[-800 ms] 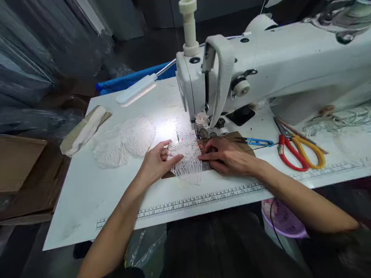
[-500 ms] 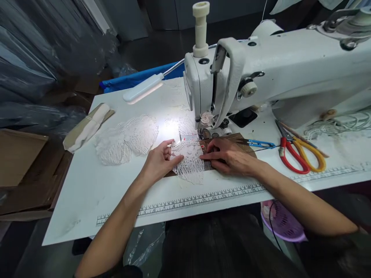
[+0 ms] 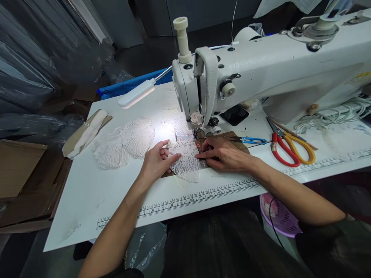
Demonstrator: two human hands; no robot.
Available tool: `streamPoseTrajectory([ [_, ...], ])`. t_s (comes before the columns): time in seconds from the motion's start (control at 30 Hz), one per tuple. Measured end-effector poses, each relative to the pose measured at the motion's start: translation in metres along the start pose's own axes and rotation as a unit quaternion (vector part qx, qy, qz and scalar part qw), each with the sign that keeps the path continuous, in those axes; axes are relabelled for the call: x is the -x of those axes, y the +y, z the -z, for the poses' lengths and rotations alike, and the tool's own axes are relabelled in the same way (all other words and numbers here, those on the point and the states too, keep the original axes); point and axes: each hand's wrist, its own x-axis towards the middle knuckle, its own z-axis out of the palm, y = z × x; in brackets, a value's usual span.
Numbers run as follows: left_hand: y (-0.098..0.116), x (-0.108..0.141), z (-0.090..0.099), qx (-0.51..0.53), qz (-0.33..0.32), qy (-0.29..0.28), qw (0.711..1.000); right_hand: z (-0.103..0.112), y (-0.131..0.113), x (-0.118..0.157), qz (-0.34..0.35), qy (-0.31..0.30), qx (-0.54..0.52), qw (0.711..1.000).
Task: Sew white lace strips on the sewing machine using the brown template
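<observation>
on the white table (image 3: 87, 208), lace (image 3: 186, 160) is pinched in the left hand (image 3: 158, 161); its right edge is touched by the right hand (image 3: 222, 154), grip unclear.

White fringed lace piece (image 3: 186, 160), spread flat, partly over brown sheet (image 3: 228, 134)

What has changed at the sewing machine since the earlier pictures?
Nothing visibly, beyond a shift of camera view. The left hand still holds the fringed lace, the right hand is still at its right edge, and the scissors and blue snips lie where they were.
</observation>
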Motion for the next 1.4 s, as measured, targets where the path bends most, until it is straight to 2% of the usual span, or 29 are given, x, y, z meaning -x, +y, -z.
streamPoseTrajectory([
  [0.3,0.004,0.004,-0.001,-0.036,0.000,0.009,0.999,0.001,-0.001,0.000,-0.006,-0.007,0.008,1.000],
  [0.43,0.002,0.007,0.001,-0.081,-0.025,-0.006,0.996,0.003,-0.004,0.001,0.001,-0.011,-0.001,1.000],
  [0.53,0.003,0.010,0.005,-0.159,-0.057,-0.012,0.986,0.007,-0.003,0.000,-0.005,-0.021,-0.024,0.999],
  [0.67,0.012,0.012,0.011,-0.267,-0.123,0.026,0.956,0.009,0.004,-0.006,-0.052,-0.019,-0.030,0.998],
  [0.73,0.017,0.007,0.010,-0.279,-0.164,0.029,0.946,0.009,0.006,-0.010,-0.076,-0.027,-0.002,0.997],
  [0.83,0.021,-0.006,0.001,-0.280,-0.219,0.011,0.935,0.006,0.004,-0.014,-0.073,-0.032,0.043,0.996],
  [0.97,0.019,-0.025,-0.013,-0.278,-0.249,-0.008,0.928,0.005,0.000,-0.015,-0.060,-0.029,0.055,0.996],
  [1.1,0.014,-0.031,-0.020,-0.294,-0.249,-0.020,0.923,0.012,0.000,-0.016,-0.091,-0.007,-0.013,0.996],
  [1.27,0.010,-0.026,-0.027,-0.323,-0.357,-0.020,0.876,0.022,-0.002,-0.029,-0.238,-0.024,-0.147,0.960],
  [1.33,0.009,-0.024,-0.026,-0.297,-0.373,-0.040,0.878,0.020,-0.003,-0.033,-0.241,-0.031,-0.215,0.946],
  [1.4,0.008,-0.022,-0.023,-0.262,-0.350,-0.069,0.897,0.014,-0.003,-0.035,-0.238,-0.020,-0.272,0.932],
])
